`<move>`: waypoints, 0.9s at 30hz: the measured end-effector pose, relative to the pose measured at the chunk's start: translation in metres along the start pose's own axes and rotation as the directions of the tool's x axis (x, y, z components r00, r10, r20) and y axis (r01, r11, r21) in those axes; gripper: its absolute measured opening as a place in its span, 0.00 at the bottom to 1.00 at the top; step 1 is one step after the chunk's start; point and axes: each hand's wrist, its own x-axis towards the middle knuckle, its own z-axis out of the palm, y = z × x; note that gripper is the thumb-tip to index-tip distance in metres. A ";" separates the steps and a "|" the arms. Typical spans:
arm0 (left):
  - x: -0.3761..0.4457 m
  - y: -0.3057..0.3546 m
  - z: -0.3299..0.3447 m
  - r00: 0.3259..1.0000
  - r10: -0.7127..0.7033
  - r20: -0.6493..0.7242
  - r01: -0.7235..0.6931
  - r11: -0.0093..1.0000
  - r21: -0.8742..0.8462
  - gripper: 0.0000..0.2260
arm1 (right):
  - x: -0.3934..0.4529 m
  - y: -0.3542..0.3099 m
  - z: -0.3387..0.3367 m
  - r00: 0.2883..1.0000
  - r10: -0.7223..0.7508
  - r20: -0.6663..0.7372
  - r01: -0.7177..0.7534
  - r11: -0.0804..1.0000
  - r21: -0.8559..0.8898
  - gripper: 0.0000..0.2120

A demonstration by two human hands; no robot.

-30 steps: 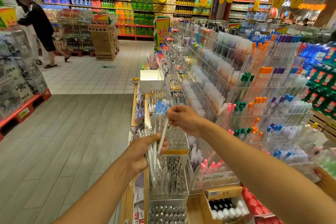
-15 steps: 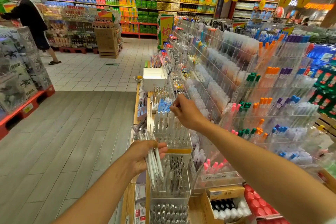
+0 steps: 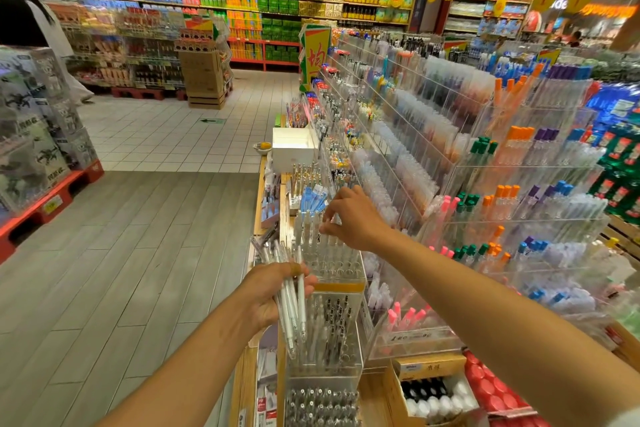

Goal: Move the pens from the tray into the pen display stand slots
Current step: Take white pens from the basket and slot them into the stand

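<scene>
Your left hand (image 3: 273, 291) is gripping a bundle of white pens (image 3: 292, 302), fingers curled around them, the tips pointing down and away from you. Just beyond this hand the clear pen display stand (image 3: 332, 263) is standing, with pens already upright in its slots. Your right hand (image 3: 353, 218) is reaching over the far side of the stand, thumb and fingers pinching the top of one pen (image 3: 323, 224) that is sitting among the upright ones. Right of your right arm, acrylic shelves (image 3: 519, 184) are holding coloured markers.
</scene>
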 end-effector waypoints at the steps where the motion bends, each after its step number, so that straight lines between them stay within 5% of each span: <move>1: 0.000 0.000 0.001 1.000 0.001 0.009 -0.001 1.000 0.002 0.04 | -0.001 -0.001 -0.001 1.000 0.002 -0.023 -0.002 1.000 0.002 0.16; 5: 0.001 -0.002 0.005 0.997 0.018 0.073 -0.016 1.000 -0.026 0.05 | -0.012 -0.011 -0.004 0.996 0.014 -0.089 0.007 0.973 0.230 0.12; 9: 0.002 0.000 0.009 0.994 0.059 0.096 -0.058 0.998 -0.004 0.07 | -0.021 -0.022 -0.007 0.965 0.058 0.257 -0.184 0.846 0.500 0.12; 15: -0.001 -0.002 0.013 0.988 0.110 0.107 -0.107 0.994 -0.035 0.11 | -0.026 -0.024 -0.012 0.916 0.060 0.396 -0.341 0.634 0.694 0.08; 20: 0.004 -0.001 0.003 0.999 0.015 -0.034 -0.021 0.984 -0.175 0.07 | -0.013 -0.014 -0.033 0.968 0.171 0.185 -0.251 0.589 0.768 0.07; 27: 0.012 -0.005 -0.011 0.994 -0.044 -0.104 0.029 0.990 -0.135 0.04 | -0.003 -0.009 -0.029 0.988 0.014 -0.157 0.050 0.917 0.396 0.05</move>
